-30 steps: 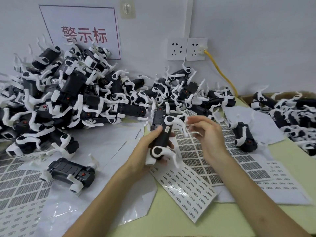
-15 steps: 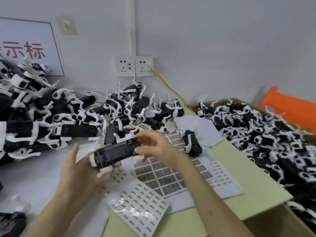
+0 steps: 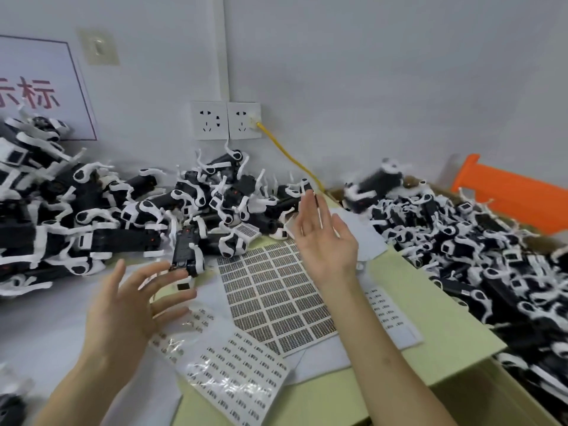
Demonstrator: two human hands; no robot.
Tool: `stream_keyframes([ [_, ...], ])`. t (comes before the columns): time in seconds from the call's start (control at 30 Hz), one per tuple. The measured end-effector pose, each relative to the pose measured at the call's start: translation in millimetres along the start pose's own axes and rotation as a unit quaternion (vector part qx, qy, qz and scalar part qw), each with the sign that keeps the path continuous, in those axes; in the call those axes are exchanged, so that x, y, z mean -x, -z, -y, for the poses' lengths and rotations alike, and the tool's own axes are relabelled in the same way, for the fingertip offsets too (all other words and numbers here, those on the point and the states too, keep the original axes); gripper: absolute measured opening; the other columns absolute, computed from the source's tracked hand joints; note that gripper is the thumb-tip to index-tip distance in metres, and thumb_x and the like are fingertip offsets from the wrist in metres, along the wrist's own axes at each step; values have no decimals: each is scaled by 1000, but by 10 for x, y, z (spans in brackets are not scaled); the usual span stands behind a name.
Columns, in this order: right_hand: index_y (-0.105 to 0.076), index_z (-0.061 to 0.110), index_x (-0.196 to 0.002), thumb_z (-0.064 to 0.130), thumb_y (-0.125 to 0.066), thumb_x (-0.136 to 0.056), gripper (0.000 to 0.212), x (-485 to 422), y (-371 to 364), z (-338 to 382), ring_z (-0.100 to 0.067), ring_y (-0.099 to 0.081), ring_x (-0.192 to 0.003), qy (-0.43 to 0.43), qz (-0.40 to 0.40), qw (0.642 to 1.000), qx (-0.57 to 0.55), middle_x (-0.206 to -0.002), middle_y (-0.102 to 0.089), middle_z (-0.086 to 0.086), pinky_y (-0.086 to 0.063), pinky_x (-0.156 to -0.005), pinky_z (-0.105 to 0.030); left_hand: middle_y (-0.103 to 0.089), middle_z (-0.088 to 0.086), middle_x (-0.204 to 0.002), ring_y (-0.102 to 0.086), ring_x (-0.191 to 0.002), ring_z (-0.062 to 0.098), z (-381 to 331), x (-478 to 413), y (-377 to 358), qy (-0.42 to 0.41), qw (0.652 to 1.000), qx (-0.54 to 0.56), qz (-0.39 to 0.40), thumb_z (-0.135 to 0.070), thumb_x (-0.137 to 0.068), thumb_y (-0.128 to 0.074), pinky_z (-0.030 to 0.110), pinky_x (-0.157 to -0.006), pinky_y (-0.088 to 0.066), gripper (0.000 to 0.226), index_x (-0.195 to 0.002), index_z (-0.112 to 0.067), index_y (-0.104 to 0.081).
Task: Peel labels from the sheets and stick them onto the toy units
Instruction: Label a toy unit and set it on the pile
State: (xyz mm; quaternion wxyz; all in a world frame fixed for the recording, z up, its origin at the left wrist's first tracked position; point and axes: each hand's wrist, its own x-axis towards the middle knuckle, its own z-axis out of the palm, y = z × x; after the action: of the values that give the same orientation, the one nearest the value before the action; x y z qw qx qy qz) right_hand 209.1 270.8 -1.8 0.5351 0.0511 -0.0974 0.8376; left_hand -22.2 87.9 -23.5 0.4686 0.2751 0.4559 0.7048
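Note:
Black toy units with white legs lie in a big pile (image 3: 92, 216) at the back left. More of them fill a cardboard box (image 3: 461, 247) on the right. One blurred toy unit (image 3: 373, 184) is in the air above the box's far corner, held by nothing. My right hand (image 3: 325, 241) is raised with straight fingers and an empty palm, above a large label sheet (image 3: 276, 296). My left hand (image 3: 132, 305) hovers with spread fingers, empty, next to a small-label sheet (image 3: 236, 376). Another toy unit (image 3: 186, 250) lies just beyond its fingertips.
Two wall sockets (image 3: 226, 119) sit on the back wall, and a yellow cable (image 3: 289, 155) runs down from one of them. An orange plastic object (image 3: 504, 192) stands behind the box. Another strip of small labels (image 3: 387, 312) lies at the yellow-green table's right side.
Both hands held a toy unit before. Now both have let go, the unit flies toward the box on the right, and the view has swung right.

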Motion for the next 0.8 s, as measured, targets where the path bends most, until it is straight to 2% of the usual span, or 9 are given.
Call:
stream_keyframes([
  [0.1,-58,8,-141,21,-45,-104,42,-25,38,-38,-26,-73,-100,-12,-52,994,95,-132,-68,-14,-51,-84,-34,-74,18,-113,-76,-84,36,25,-11,-26,-3,1000,-23,11,-59,-103,-32,36,-63,-64,60,-118,-12,-66],
  [0.2,-75,9,-119,23,-49,-101,34,-9,40,-201,-19,-68,-75,-50,-75,975,202,-108,-74,-11,-49,-71,-31,-72,21,-109,-74,-80,37,46,-15,-34,-11,998,-50,23,-59,-101,-37,37,-63,-64,57,-109,-12,-68],
  [0.27,-80,9,-106,22,-53,-98,31,2,36,-282,-17,-63,-68,-68,-72,960,260,-93,-74,-10,-47,-65,-29,-72,21,-104,-73,-78,39,52,0,-96,-35,993,-109,21,-60,-93,-52,42,-67,-61,52,-104,-12,-70],
  [0.33,-79,8,-101,20,-52,-96,30,5,36,-337,-17,-60,-65,-73,-74,937,333,-84,-71,-9,-44,-63,-29,-72,18,-98,-72,-75,37,58,27,-171,-74,983,-168,8,-50,-92,-61,40,-65,-60,38,-94,-12,-71],
  [0.43,-76,10,-94,14,-49,-98,27,-9,115,-438,-15,-56,-62,-72,-79,864,491,-74,-70,-4,-38,-61,-30,-72,7,-85,-70,-71,27,29,103,-232,-176,948,-265,0,-20,-107,-54,31,-60,-56,24,-92,-8,-68],
  [0.5,-75,9,-95,11,-51,-99,25,-39,211,-505,-12,-58,-58,-54,-96,799,591,-71,-71,-1,-38,-58,-29,-72,1,-79,-67,-69,19,3,147,-223,-212,926,-313,-4,-17,-107,-55,27,-60,-53,23,-89,-12,-68],
  [0.53,-75,7,-98,10,-52,-98,24,-53,254,-528,-11,-59,-56,-48,-103,781,614,-70,-71,-1,-39,-57,-28,-72,1,-77,-66,-67,17,-32,158,-224,-216,920,-325,-11,-17,-106,-56,27,-59,-52,23,-87,-12,-68],
  [0.7,-75,6,-99,11,-53,-98,23,-83,316,-562,-12,-61,-55,-47,-105,772,626,-71,-72,-4,-42,-56,-29,-73,1,-78,-68,-71,17,-358,297,-254,-181,924,-337,0,-17,-106,-55,28,-63,-50,22,-88,-16,-68],
  [0.8,-75,10,-94,11,-52,-99,23,-79,316,-560,-12,-61,-55,-52,-94,775,623,-71,-71,-3,-41,-56,-29,-76,2,-86,-70,-79,13,-563,581,-129,-203,926,-318,-3,-20,-100,-63,22,-69,-53,10,-94,-20,-71],
])
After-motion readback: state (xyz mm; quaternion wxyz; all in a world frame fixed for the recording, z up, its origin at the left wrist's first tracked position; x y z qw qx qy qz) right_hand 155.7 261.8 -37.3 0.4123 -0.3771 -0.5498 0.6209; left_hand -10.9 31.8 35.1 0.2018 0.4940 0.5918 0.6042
